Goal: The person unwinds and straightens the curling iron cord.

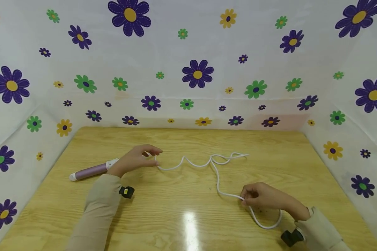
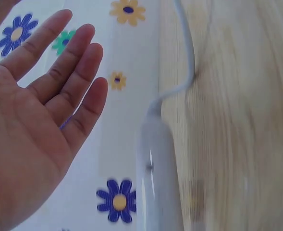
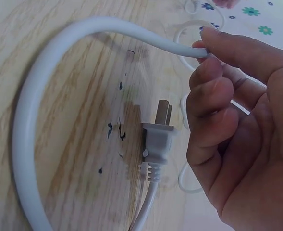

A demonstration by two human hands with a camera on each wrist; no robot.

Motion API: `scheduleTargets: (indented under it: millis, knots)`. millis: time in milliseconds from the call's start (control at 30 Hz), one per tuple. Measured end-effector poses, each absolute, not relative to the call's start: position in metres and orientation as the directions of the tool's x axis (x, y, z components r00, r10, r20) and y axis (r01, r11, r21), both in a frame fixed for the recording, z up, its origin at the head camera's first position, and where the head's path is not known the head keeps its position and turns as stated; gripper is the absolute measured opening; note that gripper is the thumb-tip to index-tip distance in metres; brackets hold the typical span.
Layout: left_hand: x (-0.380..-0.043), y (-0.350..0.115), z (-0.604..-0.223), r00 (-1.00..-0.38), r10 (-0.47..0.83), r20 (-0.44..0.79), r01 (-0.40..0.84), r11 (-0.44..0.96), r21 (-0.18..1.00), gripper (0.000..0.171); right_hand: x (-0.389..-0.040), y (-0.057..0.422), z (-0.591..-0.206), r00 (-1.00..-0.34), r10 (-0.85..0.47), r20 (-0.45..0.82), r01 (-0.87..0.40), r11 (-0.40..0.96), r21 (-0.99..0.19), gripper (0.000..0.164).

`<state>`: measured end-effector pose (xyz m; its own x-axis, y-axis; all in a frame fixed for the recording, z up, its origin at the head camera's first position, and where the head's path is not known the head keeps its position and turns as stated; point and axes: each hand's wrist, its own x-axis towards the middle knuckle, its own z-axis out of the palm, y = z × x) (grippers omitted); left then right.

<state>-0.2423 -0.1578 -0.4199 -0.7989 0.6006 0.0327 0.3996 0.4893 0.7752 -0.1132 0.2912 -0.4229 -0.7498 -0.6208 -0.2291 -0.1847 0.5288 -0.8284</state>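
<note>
A purple-and-white wand-shaped appliance, like a hair styling iron (image 1: pixel 91 172), lies on the left of the table, partly hidden by my left forearm and hand. Its white handle end (image 2: pixel 158 178) and cord appear in the left wrist view. My left hand (image 1: pixel 133 160) hovers beside the cord's left part, fingers spread and thumb apart from them. Thumb and fingertips of my right hand (image 1: pixel 267 197) pinch the white power cord (image 1: pixel 218 177) at the right. Below that hand, in the right wrist view, a two-pin plug (image 3: pixel 158 142) lies on the wood.
The cord runs in waves across the wooden table (image 1: pixel 163 216), with a narrow loop toward the back right and a wide bend under my right wrist. A flower-printed cloth (image 1: pixel 163 52) stands around the back and sides. Dark marks (image 3: pixel 116 130) spot the wood near the plug.
</note>
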Motion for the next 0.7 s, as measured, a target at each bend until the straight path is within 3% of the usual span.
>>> scheduleTargets:
  millis: [333,700]
  knots:
    - [-0.248,-0.114,-0.425,-0.766,0.639,-0.074,0.334,0.493,0.803,0.046,-0.118,0.296,-0.420,-0.759,-0.586,-0.285,-0.107,0.544,-0.832,0.019]
    - [-0.248,-0.103,-0.431,-0.776,0.618,-0.127,0.301,0.540,0.786,0.025,-0.139,0.311,-0.404,-0.854,-0.441,-0.277,-0.100,0.661,-0.744,0.023]
